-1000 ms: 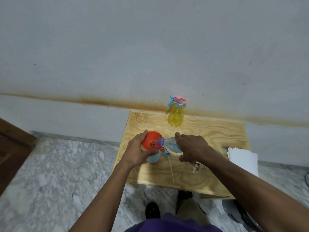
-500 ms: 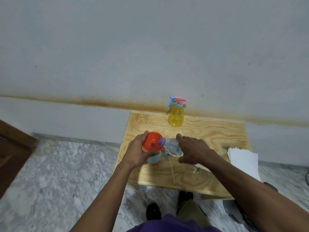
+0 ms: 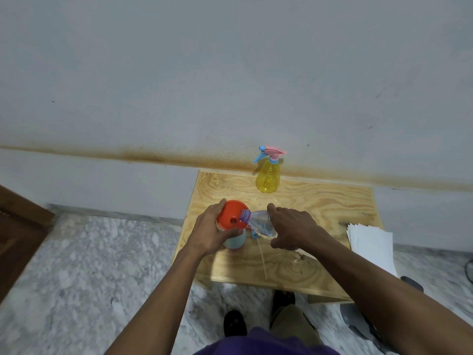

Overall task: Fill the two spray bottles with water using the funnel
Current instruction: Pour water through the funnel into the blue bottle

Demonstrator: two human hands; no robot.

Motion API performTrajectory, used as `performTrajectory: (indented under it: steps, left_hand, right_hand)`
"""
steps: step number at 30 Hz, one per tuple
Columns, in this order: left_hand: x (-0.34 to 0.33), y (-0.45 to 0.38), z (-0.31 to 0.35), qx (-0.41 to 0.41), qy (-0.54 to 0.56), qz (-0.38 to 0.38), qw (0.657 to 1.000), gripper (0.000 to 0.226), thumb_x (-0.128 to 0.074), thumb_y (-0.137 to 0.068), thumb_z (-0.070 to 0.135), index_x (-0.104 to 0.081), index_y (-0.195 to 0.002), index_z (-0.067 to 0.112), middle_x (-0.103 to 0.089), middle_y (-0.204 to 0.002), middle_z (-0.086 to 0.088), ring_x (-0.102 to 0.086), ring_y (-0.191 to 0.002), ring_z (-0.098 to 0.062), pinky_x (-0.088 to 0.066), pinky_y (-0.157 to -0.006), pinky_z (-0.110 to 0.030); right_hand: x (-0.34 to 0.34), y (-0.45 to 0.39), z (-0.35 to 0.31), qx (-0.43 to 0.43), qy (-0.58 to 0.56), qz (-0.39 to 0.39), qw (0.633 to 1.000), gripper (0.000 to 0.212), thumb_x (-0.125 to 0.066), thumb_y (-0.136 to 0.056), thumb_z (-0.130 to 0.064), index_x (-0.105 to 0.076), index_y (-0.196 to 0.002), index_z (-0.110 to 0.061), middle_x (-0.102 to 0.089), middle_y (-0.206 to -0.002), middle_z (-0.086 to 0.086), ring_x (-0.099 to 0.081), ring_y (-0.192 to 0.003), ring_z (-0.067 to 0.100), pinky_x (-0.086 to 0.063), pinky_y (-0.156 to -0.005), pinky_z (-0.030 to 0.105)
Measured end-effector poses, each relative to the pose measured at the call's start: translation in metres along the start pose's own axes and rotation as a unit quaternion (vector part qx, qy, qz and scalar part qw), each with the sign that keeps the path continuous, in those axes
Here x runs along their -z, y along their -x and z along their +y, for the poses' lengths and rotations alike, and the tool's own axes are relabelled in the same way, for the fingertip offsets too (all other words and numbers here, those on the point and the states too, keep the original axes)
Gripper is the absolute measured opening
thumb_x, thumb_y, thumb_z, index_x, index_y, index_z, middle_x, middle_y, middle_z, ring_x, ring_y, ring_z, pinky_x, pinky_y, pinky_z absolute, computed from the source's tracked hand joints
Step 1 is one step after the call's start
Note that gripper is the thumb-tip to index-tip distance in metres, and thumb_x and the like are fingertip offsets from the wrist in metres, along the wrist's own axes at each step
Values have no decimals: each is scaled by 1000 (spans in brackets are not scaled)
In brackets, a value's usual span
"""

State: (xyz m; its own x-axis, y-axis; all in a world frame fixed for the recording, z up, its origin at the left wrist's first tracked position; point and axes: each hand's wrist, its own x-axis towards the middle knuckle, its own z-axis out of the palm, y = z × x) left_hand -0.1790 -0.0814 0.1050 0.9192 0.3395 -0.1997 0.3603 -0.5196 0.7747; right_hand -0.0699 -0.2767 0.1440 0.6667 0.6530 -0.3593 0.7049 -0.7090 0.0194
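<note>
An orange funnel sits in the neck of a pale blue spray bottle near the left of the wooden table. My left hand grips the funnel and the bottle's top. My right hand holds a clear plastic water bottle tilted on its side, its mouth over the funnel's rim. A detached blue spray head with a long white tube lies on the table under the water bottle. A yellow spray bottle with a pink and blue head stands upright at the table's back edge.
A stack of white paper lies at the table's right edge. The wall runs close behind the table. Marble floor spreads to the left, with a dark wooden piece at the far left. My shoes show below the table's front edge.
The view has shifted slightly. Both hands keep the same hold, with the water bottle still tilted at the funnel.
</note>
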Motion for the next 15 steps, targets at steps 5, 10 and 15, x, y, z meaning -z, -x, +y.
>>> performTrajectory:
  steps: [5,10,15]
  left_hand:
    - [1,0,0,2,-5,-2,1000,103,-85,-72,45,-31,-155,19,-47,-149,-3,-46,-133,-21,-40,-109,-35]
    - [1,1,2,4,-6,-5,1000,102,-84,-73,45,-30,-155,19,-46,-149,-3,-46,-133,-21,-39,-108,-34]
    - [1,1,2,6,-8,-5,1000,102,-85,-73,45,-30,-155,20,-47,-148,-3,-46,-132,-20,-38,-107,-32]
  right_hand:
    - [0,-1,0,-3,4,1,1000,76,-80,-73,-40,-35,-128,-15,-63,-112,2,-63,-91,26,-42,-60,33]
    - [0,0,-2,-7,10,3,1000,77,-79,-75,-40,-33,-131,-14,-62,-114,3,-62,-93,26,-39,-60,33]
    - [0,1,-1,-8,7,4,1000,76,-79,-75,-40,-34,-130,-14,-62,-113,2,-62,-92,25,-40,-60,33]
